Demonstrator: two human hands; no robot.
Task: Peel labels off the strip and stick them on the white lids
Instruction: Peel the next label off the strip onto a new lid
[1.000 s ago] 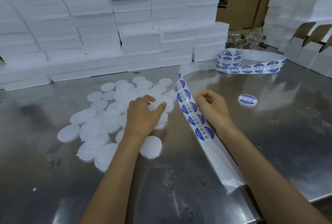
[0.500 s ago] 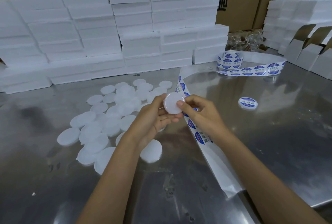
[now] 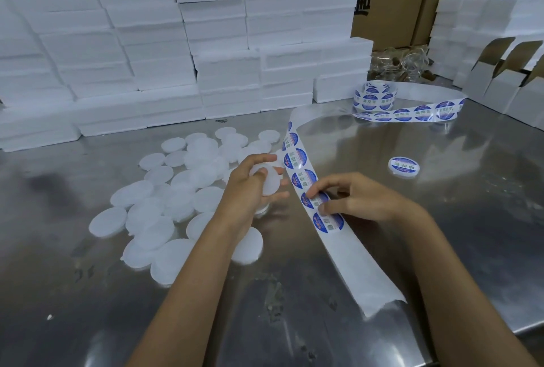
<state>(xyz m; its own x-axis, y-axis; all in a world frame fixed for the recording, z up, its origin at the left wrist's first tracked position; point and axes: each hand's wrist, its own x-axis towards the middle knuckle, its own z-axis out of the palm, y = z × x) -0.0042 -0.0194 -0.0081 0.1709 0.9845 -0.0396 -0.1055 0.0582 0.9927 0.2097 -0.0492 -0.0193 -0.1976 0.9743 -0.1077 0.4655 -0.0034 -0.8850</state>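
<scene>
My left hand point(image 3: 250, 187) holds one white lid point(image 3: 272, 182) above the steel table, fingers curled round it. My right hand point(image 3: 356, 200) lies on the label strip point(image 3: 303, 178), its thumb and fingertips pinching at a round blue label point(image 3: 315, 200) on the white backing. The strip runs from a small roll point(image 3: 375, 99) at the back right, curves round and ends near the front edge. Several bare white lids point(image 3: 164, 204) lie heaped left of my hands. One lid with a label on it point(image 3: 403, 166) sits alone on the right.
Stacks of white foam blocks point(image 3: 182, 51) wall the back and left of the steel table point(image 3: 88, 307). Brown cartons stand behind them. Folded white boxes point(image 3: 506, 87) are at the far right, with clear plastic items point(image 3: 400, 63) beside them.
My left hand lifted a lid out of the heap and both hands met over it. Now my right hand has left the lid and dropped onto the strip at a label.
</scene>
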